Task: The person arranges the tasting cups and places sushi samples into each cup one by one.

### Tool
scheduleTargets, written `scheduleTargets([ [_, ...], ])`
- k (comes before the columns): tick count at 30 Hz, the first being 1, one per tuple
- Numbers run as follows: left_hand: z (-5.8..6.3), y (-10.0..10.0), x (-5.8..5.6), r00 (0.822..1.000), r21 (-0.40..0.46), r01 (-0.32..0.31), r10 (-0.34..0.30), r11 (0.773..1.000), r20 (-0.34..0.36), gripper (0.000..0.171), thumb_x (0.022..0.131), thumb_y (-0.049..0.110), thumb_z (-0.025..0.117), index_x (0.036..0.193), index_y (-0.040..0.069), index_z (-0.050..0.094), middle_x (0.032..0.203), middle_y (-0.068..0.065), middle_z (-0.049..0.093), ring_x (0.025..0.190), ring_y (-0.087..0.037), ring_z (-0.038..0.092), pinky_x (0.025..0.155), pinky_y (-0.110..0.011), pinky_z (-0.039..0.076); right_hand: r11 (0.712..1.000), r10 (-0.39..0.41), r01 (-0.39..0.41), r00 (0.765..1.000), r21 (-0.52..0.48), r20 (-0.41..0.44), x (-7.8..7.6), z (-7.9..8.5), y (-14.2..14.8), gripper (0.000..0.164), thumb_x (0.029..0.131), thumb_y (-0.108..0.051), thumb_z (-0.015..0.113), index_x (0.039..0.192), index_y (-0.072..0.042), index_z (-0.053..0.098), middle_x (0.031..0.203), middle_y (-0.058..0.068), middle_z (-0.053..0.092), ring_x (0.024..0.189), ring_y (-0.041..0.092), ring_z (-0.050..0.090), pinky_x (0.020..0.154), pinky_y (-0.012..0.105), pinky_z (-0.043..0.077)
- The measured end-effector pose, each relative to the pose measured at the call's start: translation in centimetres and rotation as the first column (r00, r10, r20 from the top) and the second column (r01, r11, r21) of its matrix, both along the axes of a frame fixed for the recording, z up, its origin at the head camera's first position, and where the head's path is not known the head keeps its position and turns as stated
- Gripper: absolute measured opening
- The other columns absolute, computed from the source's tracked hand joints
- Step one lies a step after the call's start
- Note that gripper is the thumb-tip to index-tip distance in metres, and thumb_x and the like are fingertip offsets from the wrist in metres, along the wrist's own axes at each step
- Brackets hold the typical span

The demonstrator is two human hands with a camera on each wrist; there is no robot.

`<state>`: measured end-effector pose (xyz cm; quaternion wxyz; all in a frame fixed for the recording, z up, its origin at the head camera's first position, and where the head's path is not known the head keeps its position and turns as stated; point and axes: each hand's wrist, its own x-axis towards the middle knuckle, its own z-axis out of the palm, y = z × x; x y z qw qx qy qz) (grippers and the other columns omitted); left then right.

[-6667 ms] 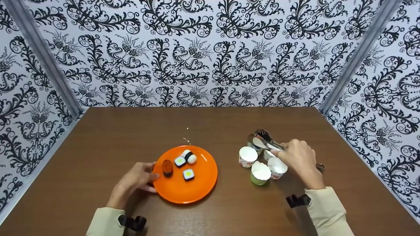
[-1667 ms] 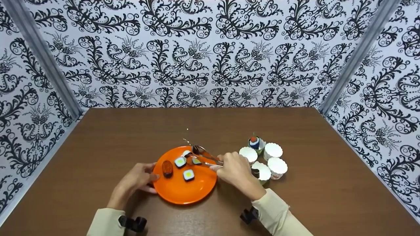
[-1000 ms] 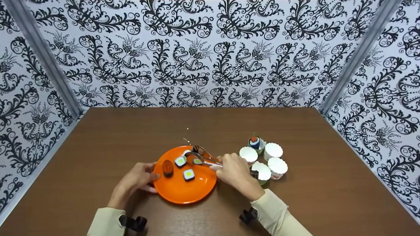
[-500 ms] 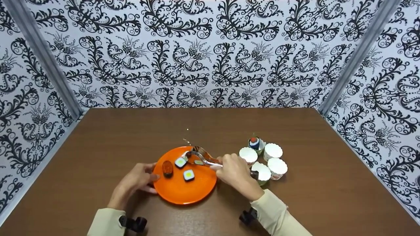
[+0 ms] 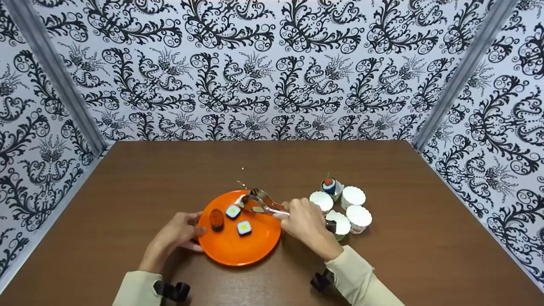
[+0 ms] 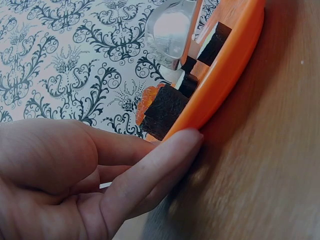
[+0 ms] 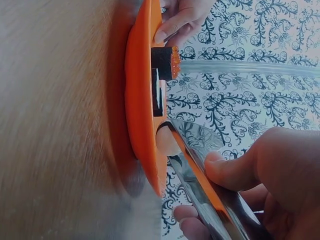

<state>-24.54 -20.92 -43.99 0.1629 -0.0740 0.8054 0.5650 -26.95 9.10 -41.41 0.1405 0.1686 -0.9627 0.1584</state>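
Observation:
My left hand [image 5: 180, 231] pinches the left rim of an orange plate [image 5: 238, 255], thumb on top and fingers beneath. My right hand [image 5: 306, 223] grips metal serving tongs [image 5: 274, 207], their ends low over the plate's far side. Between the tong ends, the right wrist view shows a white rice piece with a black band [image 7: 167, 141], mostly hidden from above. On the plate sit a roe-topped sushi [image 5: 216, 219] near the left thumb and two square sushi rolls with yellow-green centres, one farther back [image 5: 233, 211] and one nearer [image 5: 244, 228].
Several paper baking cups stand clustered right of the plate, including a front green one [image 5: 340, 225] partly behind the right wrist. The rear-left cup holds a dark roll with a red-orange top [image 5: 328, 185]. Patterned walls [image 5: 272, 85] enclose the brown table [image 5: 170, 170].
The right hand has brought the tongs left from the cups to the plate, leaving a roll visible in the rear cup. Recently the tong ends have turned around the banded rice piece. Left hand unchanged.

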Motion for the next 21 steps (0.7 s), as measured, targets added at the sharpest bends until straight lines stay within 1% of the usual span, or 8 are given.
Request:
scheduleTargets([
  [6, 0.01, 0.00, 0.02, 1.000, -0.013, -0.014, 0.014, 1.000, 0.006, 0.058, 0.095, 0.000, 0.059, 0.150, -0.003, 0.040, 0.134, -0.030, 0.056, 0.072, -0.020, 0.070, 0.063, -0.035, 0.064, 1.000, 0.002, -0.001, 1.000, 0.019, -0.029, -0.14, -0.13, 0.14, 0.037, 0.084, -0.035, 0.077, 0.058, -0.017, 0.057, 0.054, -0.002, 0.049, 0.046, 0.019, 0.047, 0.038, 0.031, 0.032],
  [8, 0.00, 0.00, -0.01, 1.000, -0.006, -0.015, 0.015, 1.000, 0.010, 0.059, 0.095, 0.000, 0.059, 0.151, -0.003, 0.040, 0.135, -0.031, 0.056, 0.073, -0.020, 0.070, 0.063, -0.035, 0.065, 1.000, -0.002, 0.002, 1.000, 0.012, -0.023, -0.11, -0.14, 0.18, 0.039, 0.084, -0.035, 0.077, 0.057, -0.017, 0.057, 0.053, -0.002, 0.047, 0.046, 0.018, 0.045, 0.038, 0.031, 0.032],
  [11, -0.06, -0.05, -0.13, 1.000, 0.000, 0.000, 0.000, 1.000, 0.008, 0.059, 0.096, 0.000, 0.059, 0.151, -0.005, 0.037, 0.137, -0.033, 0.053, 0.075, -0.020, 0.070, 0.064, -0.035, 0.065, 1.000, -0.012, 0.012, 1.000, 0.002, -0.016, -0.02, -0.02, 0.20, 0.043, 0.085, -0.034, 0.076, 0.055, -0.018, 0.052, 0.052, -0.004, 0.037, 0.046, 0.016, 0.041, 0.038, 0.029, 0.030],
  [14, -0.06, -0.01, -0.12, 1.000, -0.003, -0.002, 0.002, 1.000, 0.013, 0.059, 0.097, 0.001, 0.058, 0.151, -0.004, 0.037, 0.139, -0.034, 0.051, 0.073, -0.020, 0.071, 0.064, -0.035, 0.065, 1.000, -0.021, 0.021, 1.000, -0.002, -0.009, 0.10, 0.13, 0.25, 0.045, 0.085, -0.033, 0.076, 0.054, -0.018, 0.048, 0.052, -0.004, 0.031, 0.046, 0.015, 0.037, 0.038, 0.028, 0.029],
  [16, -0.12, -0.03, -0.09, 1.000, -0.002, 0.005, -0.005, 1.000, 0.005, 0.059, 0.097, 0.000, 0.058, 0.151, -0.005, 0.037, 0.140, -0.035, 0.050, 0.074, -0.020, 0.070, 0.063, -0.035, 0.065, 1.000, -0.019, 0.019, 0.999, 0.003, -0.025, 0.17, 0.17, 0.30, 0.044, 0.085, -0.033, 0.077, 0.054, -0.018, 0.049, 0.052, -0.004, 0.033, 0.045, 0.017, 0.040, 0.038, 0.030, 0.031],
  [19, -0.17, -0.09, -0.01, 1.000, -0.003, 0.005, -0.005, 1.000, -0.002, 0.058, 0.097, 0.000, 0.058, 0.151, -0.004, 0.038, 0.142, -0.035, 0.049, 0.074, -0.020, 0.070, 0.063, -0.035, 0.065, 1.000, -0.008, 0.009, 0.999, 0.008, -0.048, 0.21, 0.27, 0.38, 0.041, 0.084, -0.033, 0.077, 0.055, -0.017, 0.052, 0.051, -0.002, 0.041, 0.046, 0.020, 0.046, 0.038, 0.033, 0.034],
  [21, -0.24, -0.15, 0.05, 1.000, 0.001, 0.016, -0.016, 1.000, -0.009, 0.059, 0.097, 0.001, 0.058, 0.151, -0.004, 0.037, 0.142, -0.036, 0.048, 0.074, -0.020, 0.070, 0.063, -0.035, 0.065, 1.000, -0.002, 0.002, 0.998, 0.010, -0.058, 0.22, 0.33, 0.44, 0.039, 0.083, -0.033, 0.077, 0.056, -0.017, 0.055, 0.052, -0.001, 0.047, 0.047, 0.023, 0.050, 0.039, 0.035, 0.036],
])
